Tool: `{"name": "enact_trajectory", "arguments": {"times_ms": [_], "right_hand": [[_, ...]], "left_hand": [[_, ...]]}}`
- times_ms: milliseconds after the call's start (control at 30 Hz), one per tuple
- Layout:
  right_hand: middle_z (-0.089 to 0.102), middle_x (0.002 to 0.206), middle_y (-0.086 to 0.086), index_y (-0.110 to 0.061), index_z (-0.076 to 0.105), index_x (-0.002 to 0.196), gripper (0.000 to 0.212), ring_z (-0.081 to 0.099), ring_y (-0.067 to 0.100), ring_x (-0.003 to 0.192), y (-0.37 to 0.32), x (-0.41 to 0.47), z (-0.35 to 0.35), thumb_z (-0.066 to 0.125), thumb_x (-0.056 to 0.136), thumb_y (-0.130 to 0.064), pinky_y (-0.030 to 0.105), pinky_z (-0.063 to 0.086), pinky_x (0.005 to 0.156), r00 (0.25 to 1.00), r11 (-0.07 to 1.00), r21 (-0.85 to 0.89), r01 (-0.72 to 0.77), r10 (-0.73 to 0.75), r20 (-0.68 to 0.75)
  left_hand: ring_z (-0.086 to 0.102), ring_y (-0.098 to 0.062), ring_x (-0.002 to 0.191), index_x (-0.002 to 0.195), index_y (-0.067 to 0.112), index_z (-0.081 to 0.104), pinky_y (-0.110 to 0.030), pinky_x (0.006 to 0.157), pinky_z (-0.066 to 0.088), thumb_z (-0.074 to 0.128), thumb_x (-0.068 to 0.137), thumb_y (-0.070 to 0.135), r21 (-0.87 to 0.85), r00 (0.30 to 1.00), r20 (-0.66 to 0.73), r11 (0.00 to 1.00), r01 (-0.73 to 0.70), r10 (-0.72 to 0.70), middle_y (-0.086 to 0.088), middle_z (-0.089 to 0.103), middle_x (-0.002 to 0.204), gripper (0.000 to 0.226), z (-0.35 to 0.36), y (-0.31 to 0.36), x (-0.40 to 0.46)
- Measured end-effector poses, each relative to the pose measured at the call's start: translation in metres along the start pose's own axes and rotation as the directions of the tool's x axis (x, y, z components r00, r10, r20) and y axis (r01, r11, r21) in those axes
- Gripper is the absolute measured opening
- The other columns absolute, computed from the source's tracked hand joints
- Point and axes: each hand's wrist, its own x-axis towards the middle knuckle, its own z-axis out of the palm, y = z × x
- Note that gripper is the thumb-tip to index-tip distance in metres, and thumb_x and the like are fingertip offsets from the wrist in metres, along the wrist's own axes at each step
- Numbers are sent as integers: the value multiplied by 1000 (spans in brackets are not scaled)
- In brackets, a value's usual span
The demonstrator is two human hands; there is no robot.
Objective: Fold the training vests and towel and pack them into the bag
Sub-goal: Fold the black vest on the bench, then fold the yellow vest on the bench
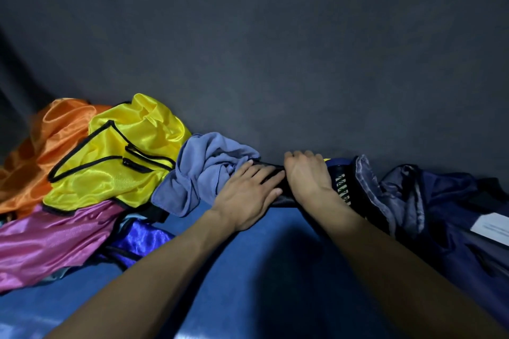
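Showing unreadable white lettering (342, 187), bag (440, 201)

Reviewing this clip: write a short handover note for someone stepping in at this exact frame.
Left hand: flat, pressing a dark fabric piece.
Right hand: fingers curled over the same piece, by the bag.
Towel, yellow vest, orange vest, pink vest and blue vest lie crumpled at left.
Done: nothing visibly packed.
Left: fold all, pack.
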Motion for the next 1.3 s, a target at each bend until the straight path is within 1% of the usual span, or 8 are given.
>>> {"name": "enact_trajectory", "arguments": {"times_ms": [100,200,300,500,767,933,1133,1300], "right_hand": [[54,132,12,-10,50,135,38,50,35,125,1,-16,-1,53,101,-27,42,39,101,992,991,49,125,-125,-10],[36,157,14,-7,23,159,60,28,33,149,2,-39,14,39,106,-30,44,22,121,979,976,120,179,-189,80],[12,170,12,-7,3,163,66,7,26,158,3,-45,22,29,109,-33,45,14,126,979,978,175,113,-140,146],[-9,171,14,-5,-7,162,87,-10,25,158,7,-48,11,32,102,-55,46,0,128,933,984,107,144,-171,316],[-6,170,20,1,-10,160,78,-6,33,158,0,-40,11,22,107,-47,50,-5,127,943,986,-119,116,-72,325],[-9,169,19,2,-8,159,76,-5,36,157,-1,-46,15,24,108,-43,54,-4,126,965,975,-184,122,-73,253],[4,170,19,0,-6,160,70,3,32,158,-10,-57,23,30,108,-28,50,1,127,974,985,-47,167,-158,163],[-1,172,10,-8,-5,163,71,-1,27,158,-11,-68,4,32,107,-32,45,-1,128,974,976,109,189,-200,107]], "left_hand": [[49,-24,129,143,22,51,-44,123,24,24,110,45,-26,1000,0,999,-24,24,1,55,143,50,0,-2,2],[46,-23,132,144,23,51,-45,124,22,22,108,49,-65,999,12,997,-35,36,2,53,145,53,-5,-2,2],[36,-23,141,156,33,36,-49,121,24,20,104,61,-92,994,97,995,-32,41,3,42,156,61,-7,-12,0],[20,-25,152,162,38,7,-51,121,26,27,81,94,-88,952,306,995,43,-14,3,24,166,100,-15,-35,-5],[25,-26,146,162,33,17,-45,120,23,32,92,81,9,965,260,1000,17,-18,2,33,159,85,-29,-26,8],[20,-24,153,162,26,23,-47,124,22,15,99,71,-39,988,152,999,-7,12,0,31,165,78,-23,-26,-13],[3,-18,158,164,27,12,-43,128,6,17,102,65,-98,963,269,994,52,-24,4,14,171,73,-30,-21,-6],[26,-18,153,158,15,34,-31,125,19,42,108,26,-244,999,43,970,12,-2,-3,33,165,52,-60,-6,-29]]}}
